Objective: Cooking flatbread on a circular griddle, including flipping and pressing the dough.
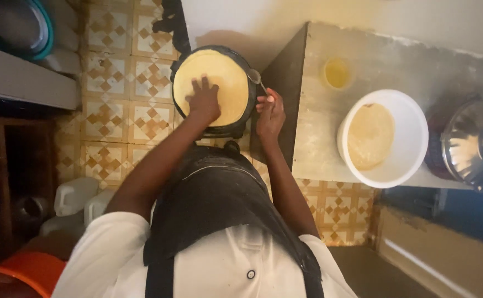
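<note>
A pale round flatbread (227, 74) lies in a black round pan (240, 124) on the floor side of the counter. My left hand (204, 100) rests flat on the flatbread, fingers spread, pressing its lower left part. Beside the pan's right rim, my right hand (270, 113) grips a metal spoon (254, 76) whose bowl sits at the pan's edge.
A floury counter (318, 143) holds a white bowl (401, 165) with a flat dough round, a small cup of yellow oil (336, 73) and a shiny metal lid (473, 143). White jugs (75, 196) and an orange basin (28, 270) stand on the patterned tile floor (114, 118).
</note>
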